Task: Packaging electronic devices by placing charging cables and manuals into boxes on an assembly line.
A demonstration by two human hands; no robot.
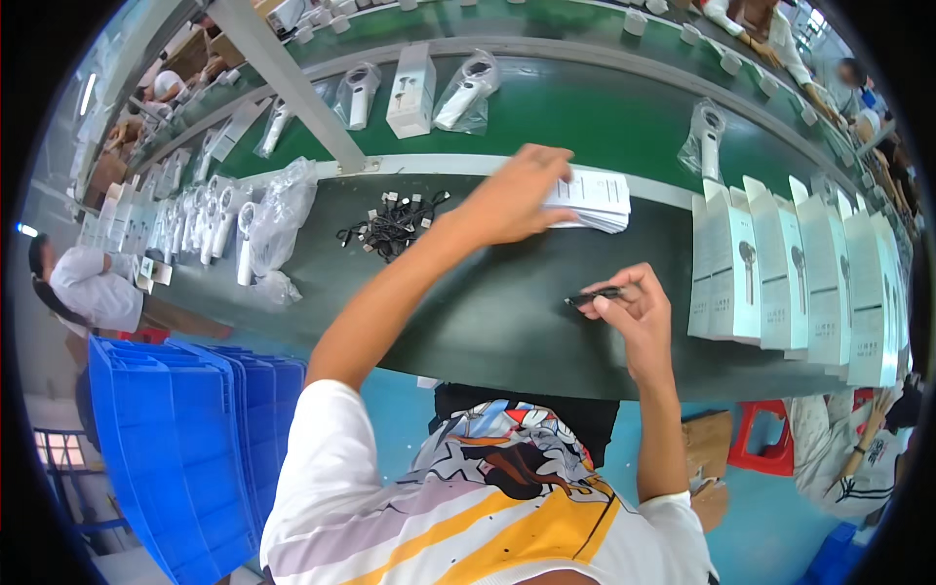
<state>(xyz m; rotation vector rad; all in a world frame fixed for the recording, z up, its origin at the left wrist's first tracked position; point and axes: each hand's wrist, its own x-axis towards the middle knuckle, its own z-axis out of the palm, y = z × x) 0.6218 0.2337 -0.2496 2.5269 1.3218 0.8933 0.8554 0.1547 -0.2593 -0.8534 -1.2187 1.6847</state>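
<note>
My left hand (517, 197) reaches over the left end of a stack of white printed leaflets (603, 199) at the far side of the dark work surface. Its thumb and fingers are spread apart there; whether the fingertips grip a sheet I cannot tell. In front of the stack, my right hand (639, 310) is raised above the surface. Between its thumb and fingers it pinches a short black cable bundle (591, 296). Left of my left forearm lies a tangled pile of black cables (392, 224) with light plugs.
Open pale boxes (726, 268) stand in a row at right. White handheld devices (224, 219) and plastic bags (283, 214) lie at left. Beyond a metal rail, a green conveyor (565, 112) carries bagged devices and a box (411, 90). Blue crates (166, 439) stand lower left; co-workers sit nearby.
</note>
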